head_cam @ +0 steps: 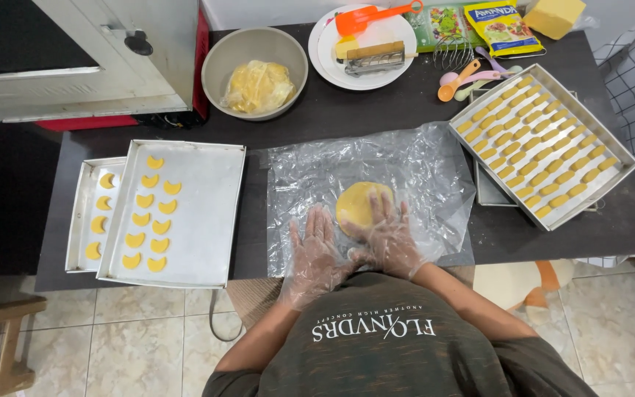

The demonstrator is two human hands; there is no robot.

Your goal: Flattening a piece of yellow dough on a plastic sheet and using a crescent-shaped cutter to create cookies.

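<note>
A flat round of yellow dough (356, 201) lies on a clear plastic sheet (420, 165) spread over the dark table. My right hand (389, 237), in a thin clear glove, presses palm-down on the dough's near right part with fingers spread. My left hand (316, 254), also gloved, rests flat on the plastic just left of the dough, holding nothing.
A metal tray (200, 213) with crescent-shaped dough pieces overlaps a second tray (82, 220) at the left. At the right a tray (622, 173) holds rows of stick-shaped pieces. Behind stand a bowl (222, 59) of wrapped dough, a white plate (384, 73) with tools, measuring spoons (464, 76) and an oven (75, 59).
</note>
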